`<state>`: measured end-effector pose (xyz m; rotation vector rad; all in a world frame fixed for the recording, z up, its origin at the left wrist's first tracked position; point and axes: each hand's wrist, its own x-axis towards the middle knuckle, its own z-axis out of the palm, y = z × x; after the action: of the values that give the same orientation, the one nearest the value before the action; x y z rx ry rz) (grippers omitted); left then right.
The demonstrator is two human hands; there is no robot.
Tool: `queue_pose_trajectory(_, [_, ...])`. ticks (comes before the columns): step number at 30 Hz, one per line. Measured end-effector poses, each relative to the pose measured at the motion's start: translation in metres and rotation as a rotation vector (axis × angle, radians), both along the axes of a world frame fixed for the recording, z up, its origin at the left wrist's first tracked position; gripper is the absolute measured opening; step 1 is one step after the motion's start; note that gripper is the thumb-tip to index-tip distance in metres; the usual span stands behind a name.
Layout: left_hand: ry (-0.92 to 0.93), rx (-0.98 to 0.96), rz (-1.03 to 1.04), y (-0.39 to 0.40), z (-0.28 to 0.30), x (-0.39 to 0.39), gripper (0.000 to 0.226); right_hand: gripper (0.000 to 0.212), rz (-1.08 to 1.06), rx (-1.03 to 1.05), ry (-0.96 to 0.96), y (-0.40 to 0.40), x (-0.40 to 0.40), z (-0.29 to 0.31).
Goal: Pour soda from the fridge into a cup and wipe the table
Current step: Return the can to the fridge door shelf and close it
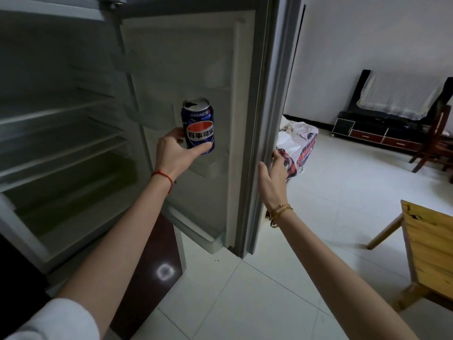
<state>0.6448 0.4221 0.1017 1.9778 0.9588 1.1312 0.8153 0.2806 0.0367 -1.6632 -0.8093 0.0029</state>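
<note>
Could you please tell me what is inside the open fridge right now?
The fridge compartment shows only bare shelves, and the door racks look bare too. The soda can is held upright in the left hand, out in front of the door. The dim lowest part is unclear.
</note>
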Motion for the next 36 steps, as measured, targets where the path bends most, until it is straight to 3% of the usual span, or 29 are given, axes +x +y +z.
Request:
queue_pose_trajectory(5, [0.110, -0.028, -0.037, 0.014, -0.002, 0.012, 0.061, 0.049, -0.007, 0.020, 0.016, 0.006, 0.006, 0.002])
queue_pose_trajectory(12, [0.246, -0.038, -0.063, 0.018, -0.012, 0.022, 0.075, 0.070, -0.035, 0.007, 0.048, 0.016, 0.015, -0.003])
queue_pose_trajectory(18, [0.322, -0.022, -0.077, 0.024, -0.015, 0.032, 0.086, 0.074, -0.058, 0.005, 0.058, 0.021, 0.022, -0.004])
queue_pose_trajectory(36, [0.426, -0.080, -0.067, 0.017, -0.013, 0.032, 0.074, 0.068, -0.015, 0.085, 0.045, 0.019, 0.025, -0.009])
